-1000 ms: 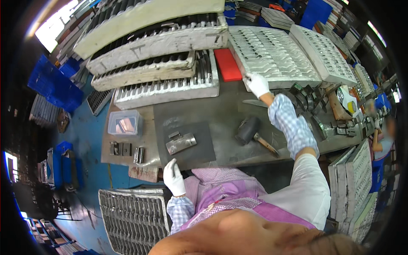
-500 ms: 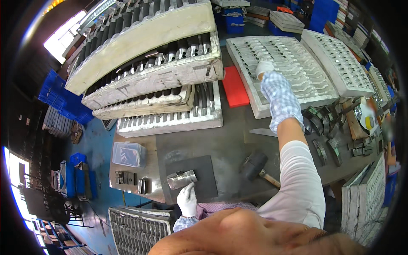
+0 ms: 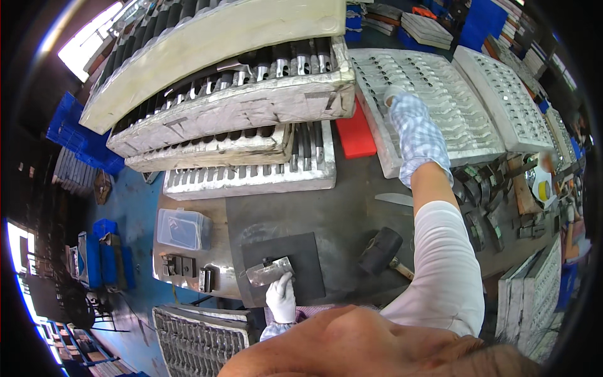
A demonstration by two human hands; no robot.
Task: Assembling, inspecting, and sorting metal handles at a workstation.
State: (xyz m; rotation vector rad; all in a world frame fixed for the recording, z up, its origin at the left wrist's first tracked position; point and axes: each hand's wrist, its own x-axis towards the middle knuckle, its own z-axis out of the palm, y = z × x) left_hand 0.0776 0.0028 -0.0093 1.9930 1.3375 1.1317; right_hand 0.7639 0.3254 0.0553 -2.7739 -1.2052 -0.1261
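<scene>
Near the near edge of the table (image 3: 301, 213), left of its middle, your left hand (image 3: 281, 300), in a white glove, reaches a half-round metal block (image 3: 267, 273). Its fingers are bent and drawn close together, with their tips at the block's near right corner; whether they grip it or merely touch it, you cannot tell from this view. The block lies aslant on a dark square mat (image 3: 309, 254), on the left half of that mat.

Toward the far right corner of the table, your right hand (image 3: 392, 94), also gloved, is at the left part of a white grooved foam tray (image 3: 465, 135) that bears rows of small metal parts. A checked oversleeve (image 3: 418, 135) hides most of this hand, so you cannot tell how far its fingers are open or whether they hold anything.

Between your arms, a black mallet (image 3: 380, 250) lies near the table's near edge, its wooden handle partly behind your right sleeve; a pale blade (image 3: 394, 199) lies beyond it. A red slab (image 3: 356, 135) lies just beside the tray's left edge. Along the table's left edge, note a clear plastic box (image 3: 183, 229) and, nearer you, small metal fixtures (image 3: 179, 265). Stacked foam trays (image 3: 239, 107) line the far left side.
</scene>
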